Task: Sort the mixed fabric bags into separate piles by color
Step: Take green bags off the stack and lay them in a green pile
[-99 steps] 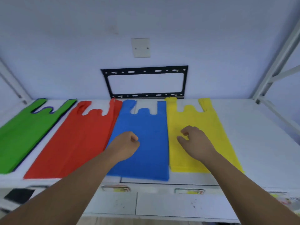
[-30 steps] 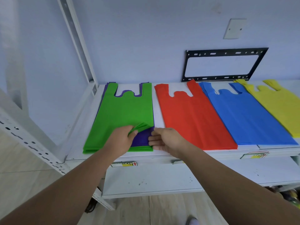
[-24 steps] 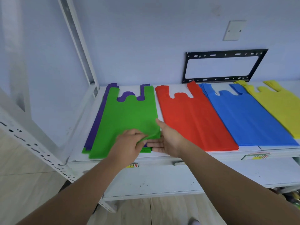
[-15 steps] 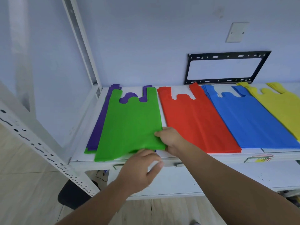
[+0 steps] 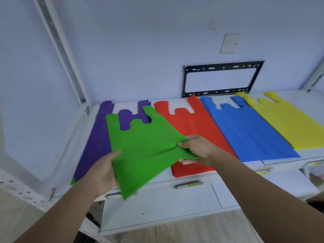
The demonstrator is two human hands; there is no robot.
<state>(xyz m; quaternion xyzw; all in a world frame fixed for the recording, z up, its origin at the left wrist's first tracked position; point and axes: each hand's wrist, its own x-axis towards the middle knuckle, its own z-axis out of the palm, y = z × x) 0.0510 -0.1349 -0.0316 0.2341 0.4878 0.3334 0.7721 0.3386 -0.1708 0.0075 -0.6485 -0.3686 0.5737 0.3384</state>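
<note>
A green bag [image 5: 142,146] is lifted and tilted above the shelf's left end. My left hand [image 5: 103,171] holds its lower left edge, thumb on top. My right hand [image 5: 196,149] pinches its right edge. Under it lies a purple bag [image 5: 94,142], with a sliver of another green bag [image 5: 72,181] showing at its near corner. To the right, flat on the white shelf [image 5: 280,161], lie a red bag pile [image 5: 189,125], a blue bag pile [image 5: 249,134] and a yellow bag pile [image 5: 289,123].
A slanted white metal upright [image 5: 59,50] bounds the shelf on the left. A black metal bracket [image 5: 222,78] is fixed to the back wall, a white wall plate [image 5: 230,43] above it. Below the shelf's front edge is a lower white shelf [image 5: 157,207].
The green bag has been pulled off the purple one, lifted toward me and turned to the right. My left hand, free half a second ago, now holds its lower left edge.
</note>
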